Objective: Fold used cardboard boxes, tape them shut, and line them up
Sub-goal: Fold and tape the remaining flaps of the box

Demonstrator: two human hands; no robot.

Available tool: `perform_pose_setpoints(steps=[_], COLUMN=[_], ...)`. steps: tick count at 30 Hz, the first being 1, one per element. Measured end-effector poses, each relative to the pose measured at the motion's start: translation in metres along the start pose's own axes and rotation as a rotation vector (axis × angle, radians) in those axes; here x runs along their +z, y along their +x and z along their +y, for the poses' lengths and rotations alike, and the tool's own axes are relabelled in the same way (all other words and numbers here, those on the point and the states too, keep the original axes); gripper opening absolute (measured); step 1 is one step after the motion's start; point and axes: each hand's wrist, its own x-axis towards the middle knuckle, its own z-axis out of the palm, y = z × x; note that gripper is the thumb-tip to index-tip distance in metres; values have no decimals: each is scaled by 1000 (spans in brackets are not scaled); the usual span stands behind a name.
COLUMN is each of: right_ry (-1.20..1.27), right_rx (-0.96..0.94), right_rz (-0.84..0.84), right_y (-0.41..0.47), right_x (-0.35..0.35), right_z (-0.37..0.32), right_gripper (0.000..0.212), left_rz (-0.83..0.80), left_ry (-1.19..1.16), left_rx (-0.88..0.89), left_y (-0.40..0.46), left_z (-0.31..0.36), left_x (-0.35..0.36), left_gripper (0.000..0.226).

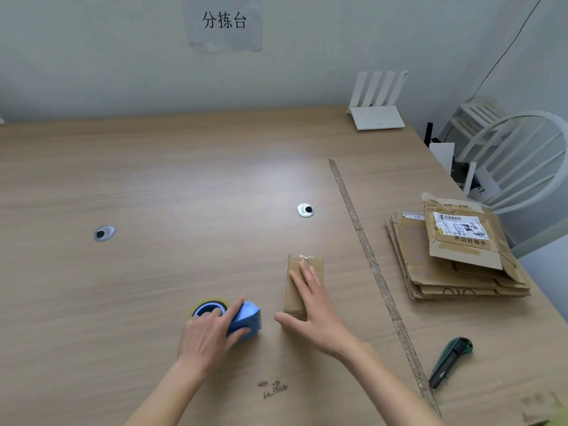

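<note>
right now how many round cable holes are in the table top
2. One cable hole is on the left part of the table, the other sits further right, beyond the small box under the right hand. Others may lie outside the view.

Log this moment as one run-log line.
left hand: grips tape dispenser | right hand: flat on small box | flattened boxes: stacked right
</note>
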Motion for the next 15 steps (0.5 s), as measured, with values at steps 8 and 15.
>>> perform_pose_setpoints(steps=[8, 15], right_ry=[-236, -118], right_rx=[-145, -210], right_rz=[147, 50], right_y=[-6, -7], right_x=[10, 1], right_z=[25, 26], right_gripper=[82, 94], left_rz=[90, 215], left_ry=[4, -183], left_rx=[-28, 256], left_y=[-10, 22], left_z=[7, 60], left_x=[4, -9], left_gripper=[83, 64])
